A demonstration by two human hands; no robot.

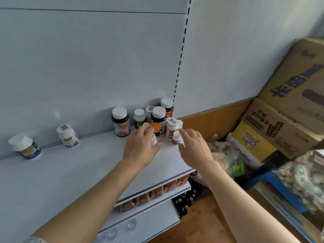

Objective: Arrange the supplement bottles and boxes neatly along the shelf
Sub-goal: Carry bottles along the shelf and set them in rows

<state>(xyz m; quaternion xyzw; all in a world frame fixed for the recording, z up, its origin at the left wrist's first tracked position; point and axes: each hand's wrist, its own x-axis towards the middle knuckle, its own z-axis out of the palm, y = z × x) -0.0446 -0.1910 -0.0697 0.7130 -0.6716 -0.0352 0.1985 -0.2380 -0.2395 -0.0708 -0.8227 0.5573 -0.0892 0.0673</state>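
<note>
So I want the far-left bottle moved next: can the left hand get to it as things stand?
Probably not directly: the left hand is wrapped around a small bottle, though bare shelf leaves the path to the far-left bottle open.

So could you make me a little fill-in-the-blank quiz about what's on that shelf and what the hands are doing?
1. Most bottles crowd together at the ____ end of the shelf.
2. The left hand holds a small bottle whose cap is ____.
3. The far-left bottle stands against the back panel and wears a ____ cap.
4. Stacked beside the shelf on the right are ____ boxes.

Missing words: right; white; white; cardboard
</note>
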